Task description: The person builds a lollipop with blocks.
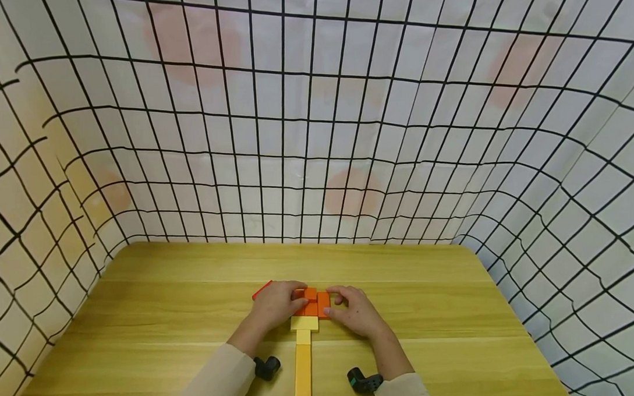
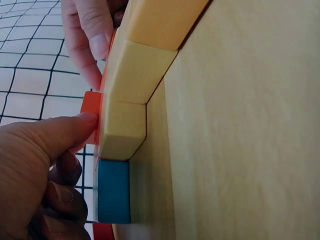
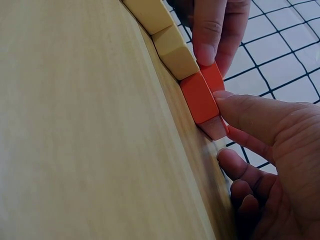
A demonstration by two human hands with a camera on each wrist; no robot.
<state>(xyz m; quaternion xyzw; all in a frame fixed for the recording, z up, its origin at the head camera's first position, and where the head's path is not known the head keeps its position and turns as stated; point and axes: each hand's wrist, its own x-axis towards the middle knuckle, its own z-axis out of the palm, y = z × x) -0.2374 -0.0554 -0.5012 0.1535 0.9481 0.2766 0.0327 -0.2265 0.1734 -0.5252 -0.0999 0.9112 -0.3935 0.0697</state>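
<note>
Flat wooden blocks form a pattern on the table in front of me. In the head view my left hand [image 1: 276,301] is on the orange part of it, pinching a small orange block [image 1: 310,292] that stands above the others. The left wrist view shows the thumb against this raised orange block [image 2: 90,107]. Across from it, my right hand [image 1: 355,313] holds an orange-red block [image 1: 323,305] at the right side between thumb and index finger. Its other fingers are loosely curled. Pale yellow blocks [image 1: 304,323] adjoin the orange ones on the near side.
A long yellow block [image 1: 303,373] runs toward me between the forearms. A blue block [image 2: 114,192] lies under the left hand, with a red block [image 1: 262,289] beyond it. Black wrist cameras [image 1: 267,368] sit near both sleeves. Wire mesh [image 1: 305,163] surrounds the wooden table [image 1: 430,287].
</note>
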